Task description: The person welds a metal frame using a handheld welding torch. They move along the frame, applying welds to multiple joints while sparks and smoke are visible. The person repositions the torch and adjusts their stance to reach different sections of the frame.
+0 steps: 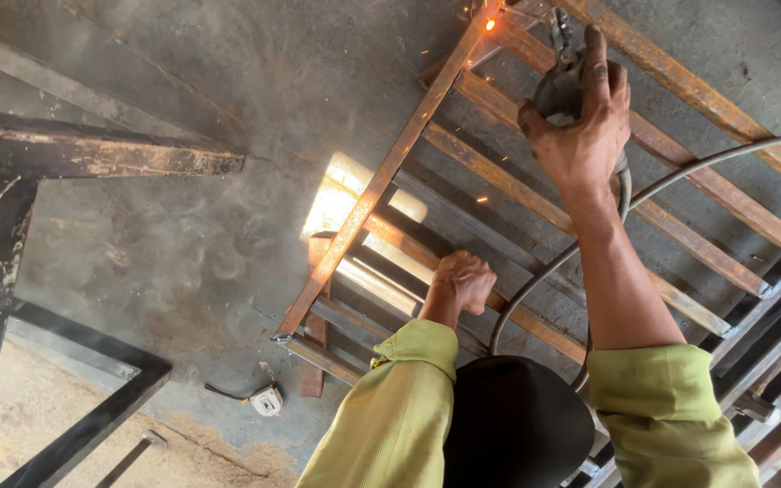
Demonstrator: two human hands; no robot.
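Note:
A rusty steel frame (381, 176) of long bars and cross slats lies on the concrete floor. My right hand (580, 117) is closed around a grey electrode holder (555, 86) near the frame's far end. Orange sparks (490, 23) glow where its tip meets the long side bar. A grey cable (680, 176) runs from the holder back past my arm. My left hand (463, 282) is a fist pressed down on a slat of the frame, lower in the view. Both sleeves are yellow-green.
A dark welded steel frame (92, 154) stands at the left and lower left. A small white tape measure (266, 399) lies on the floor near the frame's corner. Smoke drifts over the floor. More steel bars (779, 361) lie at the lower right.

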